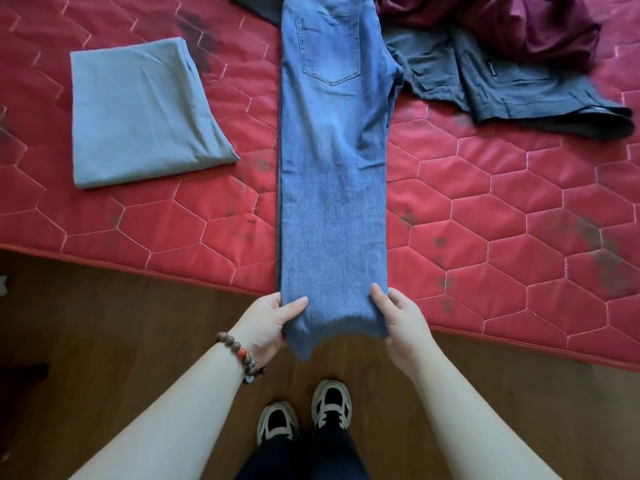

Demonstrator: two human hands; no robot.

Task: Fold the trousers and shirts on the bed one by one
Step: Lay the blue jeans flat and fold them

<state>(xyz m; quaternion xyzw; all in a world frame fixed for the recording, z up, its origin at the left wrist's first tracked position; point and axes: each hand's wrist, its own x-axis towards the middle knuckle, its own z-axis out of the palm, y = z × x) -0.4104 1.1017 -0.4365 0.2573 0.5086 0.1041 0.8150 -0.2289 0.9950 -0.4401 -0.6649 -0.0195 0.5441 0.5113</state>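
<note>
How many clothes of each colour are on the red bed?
Blue: 1, the jeans
Light grey: 1, the folded cloth
Dark grey: 1, the crumpled garment
Maroon: 1, the bunched garment
Black: 1, a scrap at the top edge
Total: 5

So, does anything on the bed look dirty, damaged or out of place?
Yes. The red mattress has dark smudged stains, heaviest beside the folded grey garment and near its right edge. The dark grey trousers and maroon garment lie crumpled, unfolded.
</note>
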